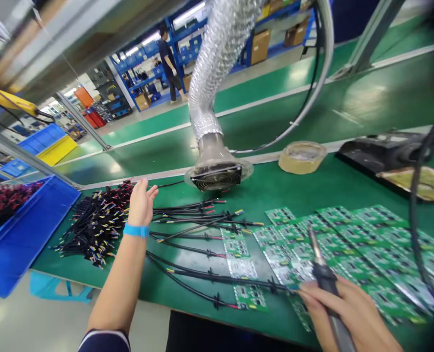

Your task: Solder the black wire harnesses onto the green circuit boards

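My left hand [141,204], with a blue band at the wrist, is over the right edge of a heap of black cables [99,220]. Its fingers are stretched out and nothing shows in them. My right hand [343,313] is closed around a soldering iron [325,278], tip pointing up and away. A black cable [239,280] reaches that hand's fingertips; whether they pinch it I cannot tell. More loose cables [187,252] fan out between my hands, some with ends on a column of green circuit boards [240,264]. A larger sheet of boards [349,244] lies under and beyond my right hand.
A fume extractor nozzle [218,173] on a silver duct [211,73] hangs over the bench. Behind are a tape roll [301,157] and a black tray [378,151]. A blue bin [29,234] stands left. A dark cord [415,215] hangs right. A person [170,63] is in the aisle.
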A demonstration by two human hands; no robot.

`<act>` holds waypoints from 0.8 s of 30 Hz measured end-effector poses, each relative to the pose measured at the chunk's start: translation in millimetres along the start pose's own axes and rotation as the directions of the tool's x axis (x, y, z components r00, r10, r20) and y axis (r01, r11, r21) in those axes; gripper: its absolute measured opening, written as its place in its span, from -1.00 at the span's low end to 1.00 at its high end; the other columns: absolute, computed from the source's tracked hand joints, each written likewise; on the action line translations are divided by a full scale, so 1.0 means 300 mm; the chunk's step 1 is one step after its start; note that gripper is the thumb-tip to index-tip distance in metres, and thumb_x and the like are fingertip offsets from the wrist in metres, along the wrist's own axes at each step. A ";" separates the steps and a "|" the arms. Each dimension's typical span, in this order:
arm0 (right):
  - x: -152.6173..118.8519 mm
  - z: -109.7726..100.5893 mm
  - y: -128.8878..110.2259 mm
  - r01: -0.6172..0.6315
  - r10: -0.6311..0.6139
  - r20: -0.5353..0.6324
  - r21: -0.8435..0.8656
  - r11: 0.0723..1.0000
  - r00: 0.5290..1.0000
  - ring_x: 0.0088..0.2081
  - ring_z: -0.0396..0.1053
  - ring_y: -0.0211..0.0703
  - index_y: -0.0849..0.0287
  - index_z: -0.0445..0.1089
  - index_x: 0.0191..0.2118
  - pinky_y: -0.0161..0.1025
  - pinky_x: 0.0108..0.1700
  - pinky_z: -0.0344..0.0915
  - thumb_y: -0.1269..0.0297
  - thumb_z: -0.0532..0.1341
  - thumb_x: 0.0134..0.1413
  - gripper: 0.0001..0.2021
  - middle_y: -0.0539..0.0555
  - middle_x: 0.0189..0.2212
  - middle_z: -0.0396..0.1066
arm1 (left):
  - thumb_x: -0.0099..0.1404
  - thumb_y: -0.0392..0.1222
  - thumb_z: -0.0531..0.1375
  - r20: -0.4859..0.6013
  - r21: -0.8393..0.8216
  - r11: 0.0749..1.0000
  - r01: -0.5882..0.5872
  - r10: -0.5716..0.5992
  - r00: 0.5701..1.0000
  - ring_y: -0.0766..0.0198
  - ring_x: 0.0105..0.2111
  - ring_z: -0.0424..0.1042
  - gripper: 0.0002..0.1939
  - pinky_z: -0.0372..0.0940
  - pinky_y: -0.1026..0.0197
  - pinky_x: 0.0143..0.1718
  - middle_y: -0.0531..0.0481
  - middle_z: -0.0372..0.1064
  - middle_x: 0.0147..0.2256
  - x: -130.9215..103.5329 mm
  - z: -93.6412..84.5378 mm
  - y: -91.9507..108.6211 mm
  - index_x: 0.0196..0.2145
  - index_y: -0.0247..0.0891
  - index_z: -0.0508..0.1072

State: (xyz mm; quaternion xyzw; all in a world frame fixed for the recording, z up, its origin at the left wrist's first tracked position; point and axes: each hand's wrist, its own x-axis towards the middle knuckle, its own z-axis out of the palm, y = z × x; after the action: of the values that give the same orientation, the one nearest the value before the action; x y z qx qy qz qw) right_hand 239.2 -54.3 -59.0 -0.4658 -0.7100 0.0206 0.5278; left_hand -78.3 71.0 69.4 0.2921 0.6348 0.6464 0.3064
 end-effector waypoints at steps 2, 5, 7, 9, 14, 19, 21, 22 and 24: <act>0.032 -0.014 -0.023 0.088 -0.088 0.040 0.005 0.996 0.995 -0.27 0.33 -0.16 0.16 0.31 -0.30 -0.11 -0.02 0.22 0.39 0.15 0.11 -0.96 0.05 -0.37 0.35 | 0.26 -0.21 0.16 0.301 0.159 0.954 -0.256 0.200 0.932 0.28 -0.14 0.40 -0.79 0.30 0.27 -0.09 -0.07 0.36 -0.08 -0.178 0.019 -0.025 -0.13 -0.22 0.42; 0.072 -0.023 -0.045 0.136 -0.139 0.072 0.037 0.990 0.988 -0.30 0.32 -0.20 0.16 0.28 -0.29 -0.06 0.04 0.17 0.42 0.12 0.13 -0.96 0.04 -0.38 0.32 | 0.16 -0.19 0.26 0.914 0.117 0.760 -0.639 0.169 0.368 0.22 -0.05 0.36 -0.80 0.22 0.20 0.04 -0.07 0.44 -0.14 -0.415 0.059 -0.068 -0.22 -0.23 0.49; 0.088 -0.022 -0.054 0.115 -0.120 0.084 0.064 0.991 0.989 -0.32 0.31 -0.21 0.15 0.26 -0.30 -0.04 0.05 0.16 0.40 0.11 0.14 -0.97 0.03 -0.40 0.31 | 0.13 -0.18 0.28 0.979 0.063 0.748 -0.661 0.082 0.186 0.25 -0.10 0.40 -0.71 0.26 0.26 0.00 -0.09 0.45 -0.15 -0.504 0.089 -0.096 -0.16 -0.27 0.47; 0.099 -0.016 -0.062 0.071 -0.078 0.089 0.080 0.994 0.993 -0.36 0.30 -0.23 0.13 0.25 -0.31 -0.03 0.03 0.17 0.38 0.11 0.15 -0.98 0.00 -0.43 0.30 | 0.16 -0.17 0.26 0.978 0.113 0.768 -0.630 0.027 0.207 0.32 -0.27 0.45 -0.72 0.33 0.33 -0.16 -0.04 0.48 -0.28 -0.538 0.111 -0.113 -0.16 -0.28 0.46; 0.114 -0.007 -0.070 0.018 -0.031 0.109 0.117 0.993 0.994 -0.36 0.28 -0.23 0.09 0.26 -0.29 -0.01 0.02 0.17 0.35 0.13 0.16 -0.98 -0.01 -0.42 0.32 | 0.22 -0.10 0.20 0.909 0.272 0.705 -0.655 0.035 0.414 0.41 -0.58 0.31 -0.74 0.29 0.36 -0.46 0.07 0.42 -0.46 -0.524 0.103 -0.072 -0.14 -0.20 0.45; 0.098 -0.067 -0.044 -0.006 -0.005 0.228 0.051 0.999 0.974 -0.34 0.33 -0.22 0.10 0.31 -0.20 -0.07 -0.02 0.23 0.32 0.13 0.15 -0.90 0.02 -0.40 0.37 | 0.32 -0.13 0.07 0.900 0.406 0.289 -0.867 0.035 0.434 0.25 -0.37 0.40 -0.80 0.30 0.20 -0.34 0.01 0.41 -0.34 -0.526 0.059 -0.011 -0.14 -0.15 0.41; 0.077 -0.103 -0.032 -0.141 0.108 0.242 0.122 0.982 0.964 -0.33 0.36 -0.19 0.12 0.31 -0.23 -0.17 -0.17 0.31 0.30 0.15 0.12 -0.91 0.03 -0.47 0.40 | 0.34 -0.11 0.03 0.884 0.467 0.167 -0.869 -0.074 0.461 0.25 -0.43 0.38 -0.80 0.28 0.19 -0.43 -0.01 0.35 -0.32 -0.542 0.048 -0.029 -0.21 -0.14 0.42; 0.065 -0.118 -0.029 -0.216 0.167 0.230 0.208 0.954 0.959 -0.32 0.38 -0.16 0.12 0.30 -0.23 -0.19 -0.24 0.33 0.30 0.17 0.10 -0.91 0.03 -0.52 0.39 | 0.33 -0.10 0.02 0.877 0.479 0.147 -0.865 -0.122 0.465 0.27 -0.47 0.35 -0.79 0.27 0.21 -0.47 -0.01 0.33 -0.31 -0.552 0.045 -0.047 -0.25 -0.14 0.42; 0.039 -0.138 -0.027 -0.311 0.261 0.176 0.400 0.862 0.949 -0.31 0.39 -0.11 0.12 0.30 -0.24 -0.16 -0.27 0.34 0.33 0.20 0.07 -0.89 0.02 -0.60 0.36 | 0.32 -0.10 0.03 0.870 0.488 0.162 -0.858 -0.164 0.464 0.31 -0.51 0.32 -0.80 0.24 0.22 -0.50 -0.01 0.30 -0.30 -0.575 0.040 -0.091 -0.29 -0.17 0.42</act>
State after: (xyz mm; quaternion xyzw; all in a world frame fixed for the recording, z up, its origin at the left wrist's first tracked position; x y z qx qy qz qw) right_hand 265.8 -69.9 -27.9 -0.4386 -0.6410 0.2786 0.5650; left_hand 42.2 -53.6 44.5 0.8203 0.5595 -0.0103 0.1184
